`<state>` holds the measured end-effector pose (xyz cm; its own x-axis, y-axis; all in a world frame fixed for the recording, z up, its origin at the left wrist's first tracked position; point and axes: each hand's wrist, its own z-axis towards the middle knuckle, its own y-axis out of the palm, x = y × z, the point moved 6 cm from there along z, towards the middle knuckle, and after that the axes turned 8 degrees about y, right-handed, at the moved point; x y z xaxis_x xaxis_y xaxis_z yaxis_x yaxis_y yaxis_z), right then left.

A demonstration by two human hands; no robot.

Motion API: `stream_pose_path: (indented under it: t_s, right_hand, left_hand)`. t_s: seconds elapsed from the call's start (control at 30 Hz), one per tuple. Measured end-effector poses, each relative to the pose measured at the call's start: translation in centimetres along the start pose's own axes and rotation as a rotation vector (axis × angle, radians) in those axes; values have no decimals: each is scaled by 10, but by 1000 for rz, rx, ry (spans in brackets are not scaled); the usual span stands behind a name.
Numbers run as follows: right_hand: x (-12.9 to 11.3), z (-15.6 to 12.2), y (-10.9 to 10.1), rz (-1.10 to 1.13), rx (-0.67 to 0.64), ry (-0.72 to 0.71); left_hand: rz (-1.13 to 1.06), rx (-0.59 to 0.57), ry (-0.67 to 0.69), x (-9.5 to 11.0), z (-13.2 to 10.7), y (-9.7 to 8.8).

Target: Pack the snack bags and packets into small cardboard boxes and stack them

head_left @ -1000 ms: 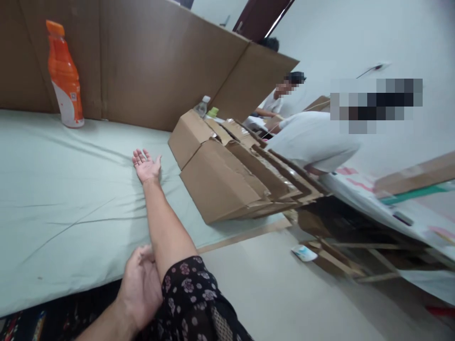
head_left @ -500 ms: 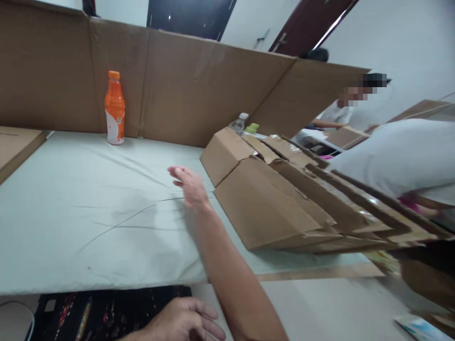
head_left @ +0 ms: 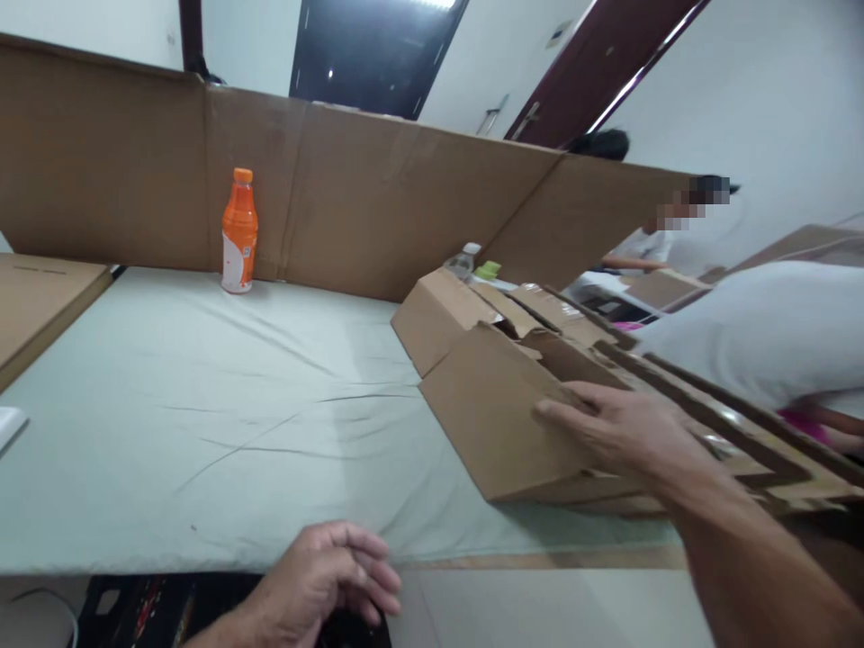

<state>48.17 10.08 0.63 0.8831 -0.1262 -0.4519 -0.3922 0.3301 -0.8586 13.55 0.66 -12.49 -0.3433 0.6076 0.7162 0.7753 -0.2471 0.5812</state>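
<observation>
My right hand (head_left: 627, 434) lies flat with fingers stretched out on top of a stack of flattened cardboard boxes (head_left: 499, 405) at the right side of the table. My left hand (head_left: 324, 576) hangs low at the table's near edge, fingers loosely curled, holding nothing I can see. The table is covered with a pale green cloth (head_left: 202, 396). An orange drink bottle (head_left: 238, 231) stands upright at the back, against a cardboard partition (head_left: 378, 216).
A flat cardboard sheet (head_left: 33, 301) lies at the left edge. A clear bottle (head_left: 463, 261) and a green item stand behind the box stack. A person in white (head_left: 762, 324) sits close on the right; another sits farther back.
My right hand moved from the cloth rightward onto the stack of flattened boxes. The view swung left and up. My left hand stayed low at the table edge.
</observation>
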Motion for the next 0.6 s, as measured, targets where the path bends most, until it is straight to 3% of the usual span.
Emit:
stream_pose_path:
  t_s: [0.07,0.17,0.27,0.37,0.5,0.6]
  right_hand:
    - [-30,-6,10,-16,-11,0]
    - [-91,-24,21,-8,-57,-122]
    - [-153,-51,28,18,-145,-394]
    - [-198,-84,34,91,-294,-668]
    - [-217,-101,28,316,-474,-819]
    - [-211,-84,23,387,-443,-749]
  left_hand:
    - [62,69,122,27,-7,-19]
    - [191,198,332,67,-21,-56]
    - [324,312,518,97,-33,-92]
    - [596,354,657,117,-46,-114]
    - [840,296,646,131,-63,-130]
    - [780,326,614,135,-74,-140]
